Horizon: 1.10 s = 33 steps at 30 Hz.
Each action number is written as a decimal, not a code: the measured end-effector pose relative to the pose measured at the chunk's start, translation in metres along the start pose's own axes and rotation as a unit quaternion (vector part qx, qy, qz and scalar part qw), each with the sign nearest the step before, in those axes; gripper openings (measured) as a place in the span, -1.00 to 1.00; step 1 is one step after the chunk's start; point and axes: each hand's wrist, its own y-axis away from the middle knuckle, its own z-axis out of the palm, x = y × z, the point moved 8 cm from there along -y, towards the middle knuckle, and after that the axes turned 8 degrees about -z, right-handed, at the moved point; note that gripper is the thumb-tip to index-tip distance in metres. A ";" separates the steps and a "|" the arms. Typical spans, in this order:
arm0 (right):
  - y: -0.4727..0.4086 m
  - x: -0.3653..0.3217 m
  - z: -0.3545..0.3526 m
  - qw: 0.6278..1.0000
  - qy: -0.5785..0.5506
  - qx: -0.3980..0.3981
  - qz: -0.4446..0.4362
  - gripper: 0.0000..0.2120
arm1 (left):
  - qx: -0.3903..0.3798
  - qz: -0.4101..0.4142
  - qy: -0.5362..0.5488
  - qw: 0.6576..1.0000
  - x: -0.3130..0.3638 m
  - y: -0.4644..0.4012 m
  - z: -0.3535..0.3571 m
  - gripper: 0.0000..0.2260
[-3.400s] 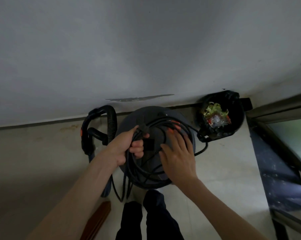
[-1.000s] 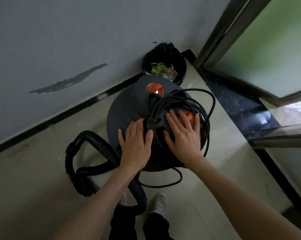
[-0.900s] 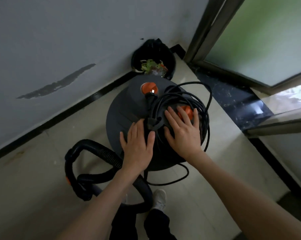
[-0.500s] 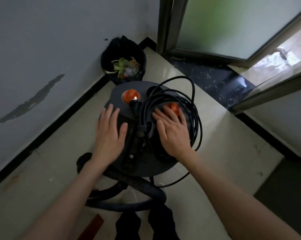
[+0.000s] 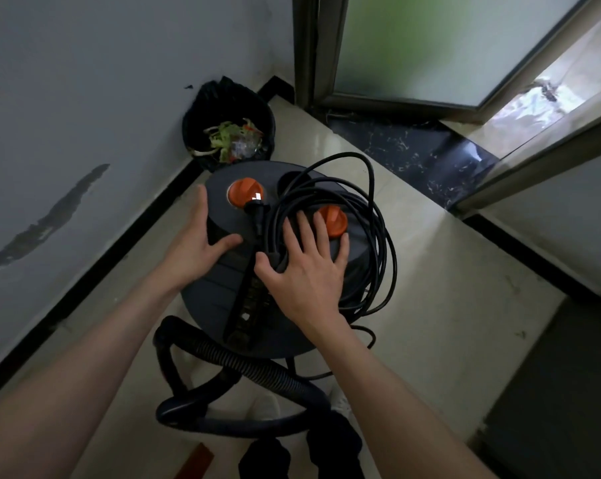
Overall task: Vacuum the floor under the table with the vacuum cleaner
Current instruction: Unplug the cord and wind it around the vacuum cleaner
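1. While both hands lie on its round lid, the dark grey canister vacuum cleaner (image 5: 223, 299) stands on the pale tiled floor (image 5: 441, 305), close to the corner where the grey wall (image 5: 102, 81) meets the door frame (image 5: 306, 50).
2. The right hand (image 5: 309, 271) lies flat on the lid with its fingers spread and straight; the fingertips (image 5: 321, 219) reach the edge of one orange knob (image 5: 333, 221), and the thumb sits beside the strap across the lid. It presses down and closes around nothing.
3. The left hand (image 5: 195, 243) is open too, fingers straight along the lid's left rim and the thumb stretched over the top surface. I cannot tell whether its palm touches the rim or is just beside it.
4. A second orange knob (image 5: 245, 195) sits nearer the far edge of the lid, with a black plug (image 5: 257, 209) against it.
5. The black power cord (image 5: 371, 236) lies in loose coils over the right half of the lid, some loops hanging over the side; part of the coil runs under the right hand.
6. The ribbed black hose (image 5: 257, 369) curls on the floor at the near side of the canister, just in front of the person's white shoes.
7. A bin lined with a black bag (image 5: 223, 98) stands in the corner just beyond the vacuum, holding vegetable scraps (image 5: 230, 141).
8. A frosted glass door (image 5: 430, 43) stands to the right of the bin, above a dark marble threshold (image 5: 413, 150).
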 end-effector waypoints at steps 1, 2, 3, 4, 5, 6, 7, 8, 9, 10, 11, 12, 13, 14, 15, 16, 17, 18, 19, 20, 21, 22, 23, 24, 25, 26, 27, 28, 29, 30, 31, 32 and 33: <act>0.000 0.003 -0.001 1.000 0.004 -0.002 -0.001 -0.25 | 0.002 0.000 -0.005 1.000 0.003 -0.001 0.001 -0.14; 0.001 0.007 -0.003 1.000 0.005 -0.003 -0.002 -0.26 | 0.003 0.002 -0.013 1.000 0.007 -0.002 0.002 -0.15; 0.001 0.011 -0.005 1.000 0.004 -0.003 -0.003 -0.26 | 0.003 0.003 -0.024 1.000 0.011 -0.004 0.005 -0.15; 0.001 0.016 -0.008 1.000 0.004 -0.002 -0.004 -0.26 | 0.004 0.003 -0.034 0.999 0.016 -0.005 0.008 -0.15; 0.002 0.021 -0.010 1.000 0.004 -0.002 -0.004 -0.25 | 0.005 0.005 -0.041 0.999 0.020 -0.006 0.011 -0.14; 0.003 0.027 -0.013 1.000 0.004 0.000 -0.003 -0.25 | 0.004 0.006 -0.042 0.999 0.024 -0.007 0.016 -0.13; 0.004 0.034 -0.017 1.000 0.005 0.000 -0.001 -0.25 | 0.000 0.007 -0.040 0.999 0.029 -0.008 0.021 -0.12; 0.006 0.042 -0.020 1.000 0.008 -0.001 -0.001 -0.25 | -0.005 0.009 -0.041 0.999 0.034 -0.008 0.027 -0.11; 0.008 0.049 -0.023 1.000 0.011 -0.001 -0.002 -0.26 | -0.007 0.011 -0.047 0.999 0.039 -0.008 0.032 -0.11; 0.011 0.057 -0.027 1.000 0.012 0.003 -0.003 -0.26 | -0.006 0.013 -0.056 0.998 0.045 -0.008 0.037 -0.11; 0.013 0.065 -0.032 1.000 0.012 0.013 -0.004 -0.28 | -0.003 0.018 -0.065 0.998 0.052 -0.007 0.042 -0.11; 0.016 0.073 -0.037 1.000 0.010 0.023 -0.004 -0.29 | 0.001 0.022 -0.075 0.997 0.058 -0.006 0.047 -0.11; 0.018 0.080 -0.041 0.999 0.010 0.030 0.000 -0.30 | 0.002 0.027 -0.084 0.996 0.065 -0.005 0.053 -0.10; 0.021 0.088 -0.044 0.999 0.012 0.032 0.005 -0.31 | 0.001 0.029 -0.091 0.995 0.072 -0.004 0.059 -0.10; 0.023 0.096 -0.048 0.999 0.014 0.033 0.010 -0.31 | 0.001 0.031 -0.099 0.995 0.078 -0.003 0.066 -0.09; 0.025 0.104 -0.053 0.999 0.017 0.035 0.013 -0.32 | 0.000 0.036 -0.106 0.994 0.086 -0.002 0.072 -0.09; 0.028 0.113 -0.057 0.999 0.021 0.037 0.017 -0.32 | -0.001 0.041 -0.113 0.993 0.094 -0.001 0.079 -0.08; 0.031 0.122 -0.062 0.999 0.025 0.040 0.022 -0.32 | -0.004 0.046 -0.119 0.992 0.102 0.000 0.087 -0.08; 0.035 0.132 -0.067 0.998 0.029 0.044 0.026 -0.32 | -0.007 0.052 -0.123 0.991 0.112 0.001 0.095 -0.08; 0.040 0.141 -0.073 0.998 0.033 0.050 0.031 -0.33 | -0.010 0.058 -0.126 0.990 0.121 0.003 0.103 -0.08; 0.045 0.152 -0.079 0.997 0.036 0.057 0.038 -0.33 | -0.014 0.065 -0.129 0.989 0.130 0.005 0.112 -0.08; 0.049 0.163 -0.084 0.996 0.036 0.063 0.046 -0.34 | -0.016 0.072 -0.132 0.988 0.140 0.007 0.121 -0.08; 0.053 0.173 -0.089 0.996 0.034 0.065 0.054 -0.34 | -0.018 0.079 -0.136 0.987 0.150 0.009 0.131 -0.08; 0.058 0.184 -0.094 0.996 0.032 0.062 0.062 -0.33 | -0.019 0.086 -0.139 0.986 0.160 0.012 0.140 -0.08; 0.063 0.196 -0.099 0.996 0.032 0.056 0.069 -0.32 | -0.018 0.095 -0.141 0.985 0.170 0.014 0.149 -0.08; 0.067 0.208 -0.103 0.995 0.033 0.048 0.077 -0.31 | -0.016 0.103 -0.144 0.984 0.179 0.016 0.158 -0.08; 0.072 0.219 -0.107 0.995 0.034 0.041 0.084 -0.30 | -0.016 0.108 -0.151 0.983 0.189 0.018 0.167 -0.08; 0.077 0.230 -0.112 0.995 0.035 0.037 0.089 -0.30 | -0.017 0.111 -0.160 0.981 0.197 0.021 0.177 -0.07; 0.082 0.240 -0.117 0.994 0.037 0.038 0.094 -0.30 | -0.018 0.113 -0.168 0.979 0.205 0.024 0.186 -0.07; 0.086 0.251 -0.122 0.993 0.039 0.038 0.101 -0.30 | -0.018 0.116 -0.172 0.978 0.214 0.026 0.195 -0.07; 0.090 0.263 -0.127 0.992 0.041 0.036 0.110 -0.29 | -0.020 0.120 -0.175 0.977 0.223 0.028 0.204 -0.07; 0.094 0.274 -0.132 0.992 0.042 0.032 0.119 -0.29 | -0.021 0.124 -0.177 0.976 0.233 0.030 0.213 -0.07; 0.097 0.286 -0.137 0.991 0.042 0.031 0.125 -0.29 | -0.022 0.130 -0.181 0.975 0.243 0.031 0.222 -0.07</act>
